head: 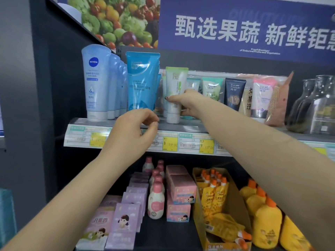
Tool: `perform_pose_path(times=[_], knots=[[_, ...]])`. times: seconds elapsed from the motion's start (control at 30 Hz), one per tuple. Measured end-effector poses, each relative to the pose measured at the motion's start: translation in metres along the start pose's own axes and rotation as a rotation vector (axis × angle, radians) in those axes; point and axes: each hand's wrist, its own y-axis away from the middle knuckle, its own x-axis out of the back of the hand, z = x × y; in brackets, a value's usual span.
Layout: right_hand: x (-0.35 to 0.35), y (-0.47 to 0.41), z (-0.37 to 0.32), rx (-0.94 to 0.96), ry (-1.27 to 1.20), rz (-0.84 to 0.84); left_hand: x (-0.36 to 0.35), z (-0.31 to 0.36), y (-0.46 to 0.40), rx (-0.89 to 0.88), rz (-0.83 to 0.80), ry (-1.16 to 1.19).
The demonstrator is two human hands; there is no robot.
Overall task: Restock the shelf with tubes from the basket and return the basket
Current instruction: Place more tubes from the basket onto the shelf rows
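Right hand (183, 102): fingers and thumb curled round green tube (175, 91), arm stretched forward.
Green tube: upright, cap down, on shelf (188, 126), just right of blue tube (142, 82).
Left hand (135, 129): raised at shelf edge, fingers loosely curled, holding nothing, just below blue tube.
Basket: out of view.
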Motion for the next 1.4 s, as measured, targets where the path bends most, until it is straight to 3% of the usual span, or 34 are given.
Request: perform_pose_path(times=[0.13, 0.23, 0.43, 0.6, 0.73, 0.93, 1.03, 1.17, 1.3, 1.4], knots=[[0.001, 0.013, -0.005, -0.029, 0.086, -0.043, -0.001, 0.001, 0.006, -0.020, 0.014, -0.021], [0.009, 0.032, -0.012, 0.056, 0.233, 0.045, -0.002, 0.001, 0.015, -0.078, 0.022, -0.105], [0.011, 0.114, 0.019, 0.766, 0.561, 0.329, -0.023, -0.003, 0.058, -0.223, 0.015, -0.269], [0.002, 0.189, 0.103, 0.982, 0.591, 0.287, -0.062, -0.011, 0.134, -0.264, -0.019, -0.208], [-0.009, 0.239, 0.205, 0.749, 0.599, 0.147, -0.095, -0.018, 0.230, -0.083, -0.283, -0.115], [-0.020, 0.340, 0.362, 0.308, 0.694, -0.130, -0.144, -0.025, 0.421, 0.411, -0.747, -0.030], [-0.021, 0.386, 0.413, 0.146, 0.712, -0.198, -0.165, -0.022, 0.497, 0.752, -1.055, -0.072], [-0.020, 0.436, 0.453, 0.008, 0.777, -0.232, -0.202, -0.009, 0.569, 0.897, -1.395, -0.147], [-0.011, 0.464, 0.474, -0.046, 0.833, -0.287, -0.232, -0.010, 0.621, 1.098, -1.501, -0.221], [0.000, 0.474, 0.488, -0.077, 0.787, -0.282, -0.247, -0.025, 0.668, 1.109, -1.582, -0.292]])
